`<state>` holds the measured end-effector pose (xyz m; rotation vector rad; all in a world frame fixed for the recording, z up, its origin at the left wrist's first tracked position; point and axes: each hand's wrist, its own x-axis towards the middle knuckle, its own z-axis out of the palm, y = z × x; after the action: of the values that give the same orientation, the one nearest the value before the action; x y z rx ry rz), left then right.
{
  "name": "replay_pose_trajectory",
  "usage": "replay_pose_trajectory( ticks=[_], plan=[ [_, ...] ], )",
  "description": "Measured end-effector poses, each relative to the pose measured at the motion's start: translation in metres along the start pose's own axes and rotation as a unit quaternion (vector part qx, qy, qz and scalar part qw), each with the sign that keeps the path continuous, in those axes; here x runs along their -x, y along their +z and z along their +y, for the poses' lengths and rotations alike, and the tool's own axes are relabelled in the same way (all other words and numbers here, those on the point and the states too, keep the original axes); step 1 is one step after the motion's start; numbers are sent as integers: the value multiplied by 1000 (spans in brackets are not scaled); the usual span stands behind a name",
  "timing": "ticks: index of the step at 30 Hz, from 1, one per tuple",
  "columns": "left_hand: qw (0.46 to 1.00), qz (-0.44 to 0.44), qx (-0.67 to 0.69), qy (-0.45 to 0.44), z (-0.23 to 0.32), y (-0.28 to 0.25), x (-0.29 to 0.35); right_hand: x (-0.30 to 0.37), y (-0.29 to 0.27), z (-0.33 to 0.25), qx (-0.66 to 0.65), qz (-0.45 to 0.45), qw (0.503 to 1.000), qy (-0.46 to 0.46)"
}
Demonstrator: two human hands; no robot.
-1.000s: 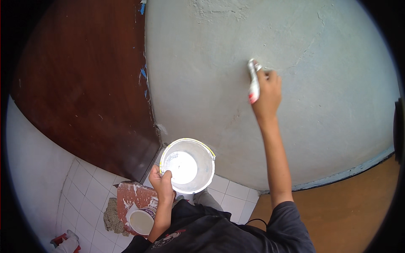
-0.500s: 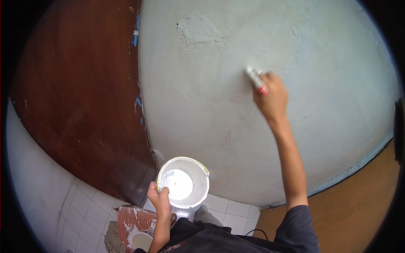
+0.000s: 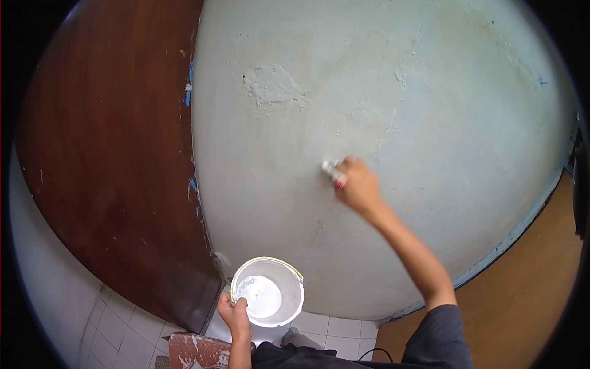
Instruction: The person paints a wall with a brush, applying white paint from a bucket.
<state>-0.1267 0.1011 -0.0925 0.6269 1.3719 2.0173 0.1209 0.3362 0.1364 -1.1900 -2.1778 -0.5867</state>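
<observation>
My left hand (image 3: 235,313) grips the left rim of a white bucket (image 3: 291,307), thumb inside, fingers outside. White paint (image 3: 263,296) covers part of the bucket's bottom, and a yellowish handle lies along its rim. Up at the pale wall (image 3: 264,178), my right hand (image 3: 359,187) is closed around a paintbrush (image 3: 332,170) with a whitish body and a red part near my fingers. The brush is slightly blurred and its tip is at the wall's surface; bristles are hard to make out.
A dark brown wooden panel (image 3: 110,166) borders the wall at left. Rough patched plaster (image 3: 273,85) and cracks mark the wall. An orange-brown surface (image 3: 485,307) stands at right. Below are white floor tiles (image 3: 344,327) and a reddish, paint-spattered board (image 3: 196,349).
My right hand has moved the paintbrush down and to the left across the wall. The view has tilted upward, so the bucket and left hand sit lower in the picture.
</observation>
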Motion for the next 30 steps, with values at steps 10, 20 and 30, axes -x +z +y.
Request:
replay_pose_trajectory(
  ticks=[10, 20, 30],
  plan=[
    [1000, -4, -25, -5, -11, -6, -3, -106, -126, 15, 140, 182, 973, -36],
    [1000, 16, 13, 0, -2, -1, 5, -36, -54, 7, 73, -67, 995, -17],
    [1000, 23, -9, -6, 9, 1, 9, -144, -139, 21, 223, 238, 936, -136]
  ],
)
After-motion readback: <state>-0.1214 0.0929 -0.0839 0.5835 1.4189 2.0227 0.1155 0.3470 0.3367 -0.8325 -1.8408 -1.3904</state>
